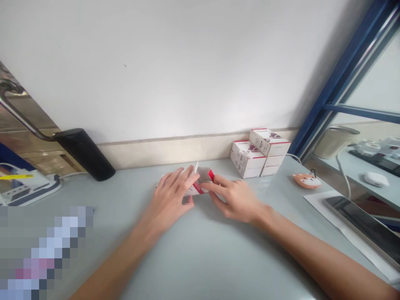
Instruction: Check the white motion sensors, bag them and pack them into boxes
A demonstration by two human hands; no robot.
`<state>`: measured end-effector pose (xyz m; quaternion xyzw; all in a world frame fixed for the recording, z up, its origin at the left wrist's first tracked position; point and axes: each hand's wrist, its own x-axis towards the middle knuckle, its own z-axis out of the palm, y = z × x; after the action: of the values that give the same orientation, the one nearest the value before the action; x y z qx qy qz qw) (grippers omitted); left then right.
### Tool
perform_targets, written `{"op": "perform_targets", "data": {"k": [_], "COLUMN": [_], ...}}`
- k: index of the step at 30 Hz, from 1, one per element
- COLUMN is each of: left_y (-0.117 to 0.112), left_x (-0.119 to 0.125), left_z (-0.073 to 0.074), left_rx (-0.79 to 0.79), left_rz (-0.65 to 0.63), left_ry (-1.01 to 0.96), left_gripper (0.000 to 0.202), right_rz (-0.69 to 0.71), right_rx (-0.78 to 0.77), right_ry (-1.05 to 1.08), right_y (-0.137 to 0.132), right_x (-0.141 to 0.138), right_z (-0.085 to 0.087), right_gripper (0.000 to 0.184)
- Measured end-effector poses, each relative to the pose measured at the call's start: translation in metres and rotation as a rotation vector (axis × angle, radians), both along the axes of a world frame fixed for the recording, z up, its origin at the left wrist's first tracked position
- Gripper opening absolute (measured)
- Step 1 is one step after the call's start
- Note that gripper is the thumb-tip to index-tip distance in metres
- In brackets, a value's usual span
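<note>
- Holding a small white-and-red cardboard carton [203, 178] on the pale grey table [200, 254], mid-table, near the white wall [187, 62].
- Left hand [173, 192]: grip spread, fingers laid flat over the carton's left side, pressing it to the table, not wrapped round it.
- Right hand [235, 199]: fingertips touch the carton's red end. Whether this grip pinches the flap or just pushes it, cannot tell; the thumb side is partly hidden.
- Carton state: one white flap stands up, untucked, and the red end looks open. Body looks only partly squared up.
- Progress, judged: a stack of matching white-and-red boxes [260, 152] sits closed against the wall, right of the hands, so several look finished. The one in hand looks about half done, with flap and end closing left.
- Also on the table:
  - orange fox-shaped trinket [306, 180], right of the stack
  - dark flat screen [362, 223] on a white sheet at the right edge
  - black cylinder [85, 153] lying at the left by the wall
- Blurred patch bottom left, contents unreadable.
</note>
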<state>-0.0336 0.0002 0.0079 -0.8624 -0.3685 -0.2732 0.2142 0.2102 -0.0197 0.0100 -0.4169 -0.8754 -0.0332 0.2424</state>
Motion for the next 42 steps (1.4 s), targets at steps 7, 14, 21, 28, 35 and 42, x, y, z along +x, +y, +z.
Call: {"op": "perform_targets", "data": {"k": [7, 14, 21, 28, 35, 42], "left_y": [0.000, -0.004, -0.003, -0.004, -0.005, -0.005], "left_x": [0.000, 0.004, 0.001, 0.001, 0.000, 0.000], "left_z": [0.003, 0.007, 0.006, 0.008, 0.008, 0.006], "left_rx": [0.023, 0.023, -0.002, 0.013, 0.006, 0.008], "left_rz": [0.000, -0.005, 0.027, -0.003, 0.011, 0.005], "left_ry": [-0.044, -0.049, -0.076, -0.076, -0.075, -0.079], "left_gripper": [0.066, 0.068, 0.070, 0.066, 0.064, 0.065], "right_rz": [-0.007, 0.043, -0.204, -0.814, -0.916, -0.990], "right_rx": [0.024, 0.136, 0.397, 0.361, 0.221, 0.115], "right_ry": [0.020, 0.098, 0.283, 0.162, 0.123, 0.138], "right_y": [0.004, 0.008, 0.018, 0.044, 0.043, 0.043], "right_x": [0.000, 0.002, 0.027, 0.075, 0.081, 0.088], "right_z": [0.000, -0.001, 0.017, 0.025, 0.024, 0.030], "right_gripper": [0.042, 0.019, 0.019, 0.032, 0.040, 0.041]}}
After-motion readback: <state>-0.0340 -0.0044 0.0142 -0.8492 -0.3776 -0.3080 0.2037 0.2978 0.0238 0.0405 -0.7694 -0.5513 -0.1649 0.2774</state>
